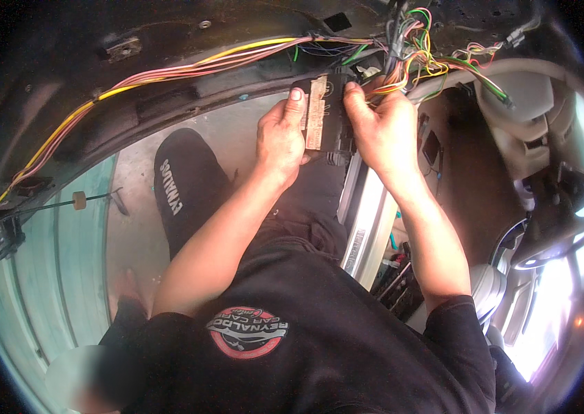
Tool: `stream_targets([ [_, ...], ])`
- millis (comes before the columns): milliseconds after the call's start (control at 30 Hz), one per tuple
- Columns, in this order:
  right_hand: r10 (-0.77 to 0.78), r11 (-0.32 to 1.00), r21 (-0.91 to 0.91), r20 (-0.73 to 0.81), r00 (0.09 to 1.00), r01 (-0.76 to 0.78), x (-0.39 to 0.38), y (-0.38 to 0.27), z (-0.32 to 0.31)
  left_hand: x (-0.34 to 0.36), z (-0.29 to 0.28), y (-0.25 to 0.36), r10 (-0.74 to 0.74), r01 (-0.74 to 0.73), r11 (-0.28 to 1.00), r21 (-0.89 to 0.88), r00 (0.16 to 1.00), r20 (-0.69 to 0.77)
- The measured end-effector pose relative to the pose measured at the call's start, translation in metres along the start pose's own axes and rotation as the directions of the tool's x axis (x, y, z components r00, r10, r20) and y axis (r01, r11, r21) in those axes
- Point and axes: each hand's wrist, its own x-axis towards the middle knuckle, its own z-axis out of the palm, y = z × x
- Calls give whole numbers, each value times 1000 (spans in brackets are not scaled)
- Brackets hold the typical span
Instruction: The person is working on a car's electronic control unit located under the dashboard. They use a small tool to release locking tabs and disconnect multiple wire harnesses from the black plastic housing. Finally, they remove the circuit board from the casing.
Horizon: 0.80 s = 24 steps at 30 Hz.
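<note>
A round red-rimmed badge [246, 332] sits on the dark shirt [319, 345]. Both hands grasp a black box [326, 110] with a worn tan label [315, 114]: left hand [281, 138] and right hand [382, 127] on either side. Wires [413, 52] trail behind, their ends hidden.

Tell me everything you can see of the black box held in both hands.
The black box looks like a plastic electrical module, upright, with a worn pale label on its face. The left hand holds its left side, the right hand its right. Coloured wires bunch just beyond its upper right; whether they join it is hidden.
</note>
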Motion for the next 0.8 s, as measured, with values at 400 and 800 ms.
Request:
stream_targets([
  [400, 143, 986, -100, 111, 984, -132, 12, -6, -4, 19, -14, -2, -177, 204, 969, -141, 967, 185],
  [800, 88, 966, -247, 19, 996, -81, -3, 4, -25, 57, -163, -62, -269, 368, 735, 570, 929, -253],
])
